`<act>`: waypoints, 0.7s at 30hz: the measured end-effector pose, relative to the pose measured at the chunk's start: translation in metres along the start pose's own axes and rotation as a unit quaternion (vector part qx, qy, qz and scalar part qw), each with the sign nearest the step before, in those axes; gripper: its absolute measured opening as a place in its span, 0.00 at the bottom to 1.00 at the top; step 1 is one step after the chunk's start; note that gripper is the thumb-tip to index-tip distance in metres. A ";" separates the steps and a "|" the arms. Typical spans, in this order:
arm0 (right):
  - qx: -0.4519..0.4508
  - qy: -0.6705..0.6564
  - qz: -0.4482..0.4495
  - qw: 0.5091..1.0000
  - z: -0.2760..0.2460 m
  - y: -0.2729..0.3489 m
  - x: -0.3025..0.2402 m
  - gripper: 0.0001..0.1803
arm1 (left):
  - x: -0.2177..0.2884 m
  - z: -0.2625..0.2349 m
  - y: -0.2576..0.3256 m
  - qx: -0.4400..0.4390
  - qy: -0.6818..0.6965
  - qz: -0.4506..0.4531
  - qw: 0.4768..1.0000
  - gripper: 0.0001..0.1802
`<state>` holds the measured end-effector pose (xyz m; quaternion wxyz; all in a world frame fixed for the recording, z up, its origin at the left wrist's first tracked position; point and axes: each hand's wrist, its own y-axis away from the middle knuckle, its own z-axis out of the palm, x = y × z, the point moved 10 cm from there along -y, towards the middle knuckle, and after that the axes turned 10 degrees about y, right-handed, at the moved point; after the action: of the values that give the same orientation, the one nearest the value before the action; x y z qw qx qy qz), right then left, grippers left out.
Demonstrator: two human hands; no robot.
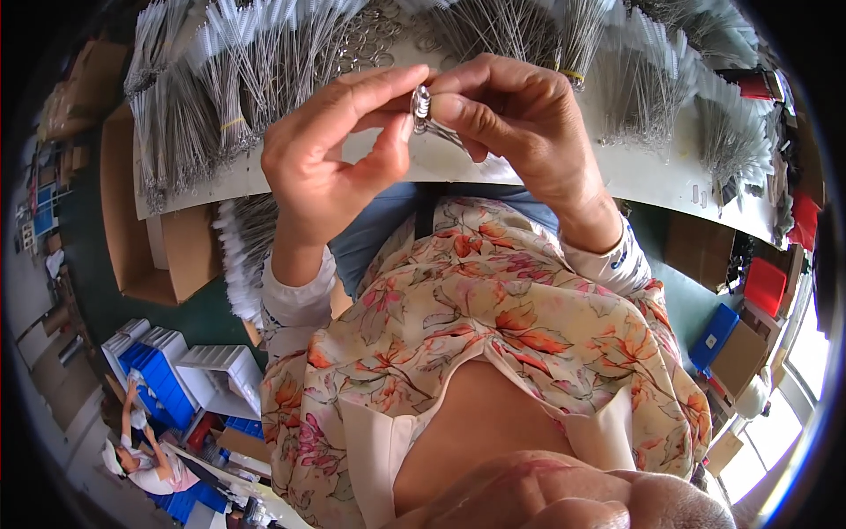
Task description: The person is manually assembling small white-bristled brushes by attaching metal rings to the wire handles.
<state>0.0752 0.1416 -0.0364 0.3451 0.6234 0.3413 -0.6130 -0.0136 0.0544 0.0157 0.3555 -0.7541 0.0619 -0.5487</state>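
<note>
Steel wire ring part (pixel 424 110) pinched between left hand (pixel 330 159) and right hand (pixel 520 132), both grips clamped; wire bundles (pixel 264 53) at 12 o'clock on worktop (pixel 634 172).

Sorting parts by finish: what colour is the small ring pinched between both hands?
Shiny silver metal ring, pinched between left hand and right hand; head view.

Wire-brush bundles (pixel 264 62) crowd table (pixel 652 181) — bare strip near edge.
</note>
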 end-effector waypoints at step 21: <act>-0.036 0.006 -0.006 0.999 0.010 -0.006 0.013 0.06 | -0.022 -0.002 0.012 -0.073 -0.073 -0.154 0.983 0.07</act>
<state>0.0646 0.1366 -0.0495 0.3615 0.6124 0.3692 -0.5984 -0.0204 0.0550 -0.0085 0.2142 -0.8168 -0.0406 -0.5342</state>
